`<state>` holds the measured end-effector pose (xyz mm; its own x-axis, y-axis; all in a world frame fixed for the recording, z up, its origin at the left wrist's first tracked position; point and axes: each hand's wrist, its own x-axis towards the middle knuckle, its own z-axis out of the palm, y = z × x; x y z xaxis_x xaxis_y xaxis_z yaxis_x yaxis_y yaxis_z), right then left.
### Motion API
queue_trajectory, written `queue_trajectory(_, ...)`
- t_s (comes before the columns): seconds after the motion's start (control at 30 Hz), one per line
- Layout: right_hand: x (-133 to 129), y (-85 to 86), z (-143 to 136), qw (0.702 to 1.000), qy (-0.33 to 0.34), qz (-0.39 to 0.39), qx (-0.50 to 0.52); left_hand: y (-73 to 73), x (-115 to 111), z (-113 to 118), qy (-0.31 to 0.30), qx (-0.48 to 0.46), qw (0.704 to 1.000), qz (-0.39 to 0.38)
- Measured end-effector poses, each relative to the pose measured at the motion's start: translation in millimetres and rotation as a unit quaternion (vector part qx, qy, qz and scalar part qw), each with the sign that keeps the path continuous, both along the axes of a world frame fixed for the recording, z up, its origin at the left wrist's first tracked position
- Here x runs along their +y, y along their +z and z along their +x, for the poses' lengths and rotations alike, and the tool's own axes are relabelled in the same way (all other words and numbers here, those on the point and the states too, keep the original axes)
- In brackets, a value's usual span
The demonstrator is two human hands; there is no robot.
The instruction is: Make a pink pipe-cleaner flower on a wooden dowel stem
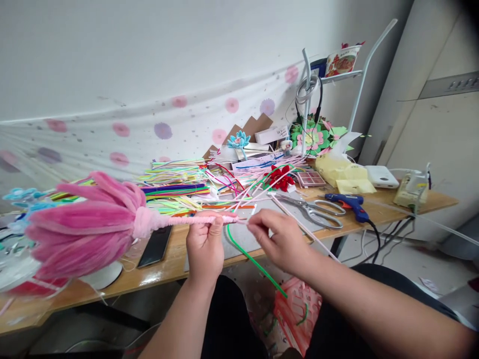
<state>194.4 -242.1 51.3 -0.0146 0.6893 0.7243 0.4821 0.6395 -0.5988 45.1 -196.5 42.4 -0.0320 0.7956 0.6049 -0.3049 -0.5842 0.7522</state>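
A large pink pipe-cleaner flower lies sideways in the air, its petals to the left and its pale pink wrapped stem running to the right. My left hand is closed around that stem near its end, thumb on top. Just past the stem's tip, my right hand pinches a thin pale strand that meets the stem end. A green pipe cleaner hangs below the hands over the table edge.
On the wooden table lie large scissors, a blue glue gun, a black phone and several bundles of pipe cleaners. A red flower sits behind. Below stands a pink basket.
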Motion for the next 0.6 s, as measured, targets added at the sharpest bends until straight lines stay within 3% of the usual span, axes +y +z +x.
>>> queue_trajectory(0.07,7.5,7.2,15.4,0.998,-0.031,0.030,-0.035,3.2,-5.7,0.5,-0.040,0.015,0.999,-0.017)
queue_trajectory(0.17,19.0,1.7,21.3,1.000,-0.013,-0.023,-0.003,9.2,-10.6,6.3,-0.097,-0.018,0.993,-0.072)
queue_trajectory(0.37,8.5,-27.0,-16.8,0.998,0.017,-0.051,-0.015,1.1,0.5,7.2,-0.056,-0.047,0.995,-0.064)
queue_trajectory(0.5,0.9,-14.3,-6.9,0.995,-0.031,0.026,-0.096,-3.9,0.0,-1.7,-0.027,-0.010,0.999,-0.029)
queue_trajectory(0.6,6.9,-0.9,13.5,0.992,-0.035,0.064,-0.105,3.2,-6.1,-2.5,-0.061,0.020,0.997,-0.032)
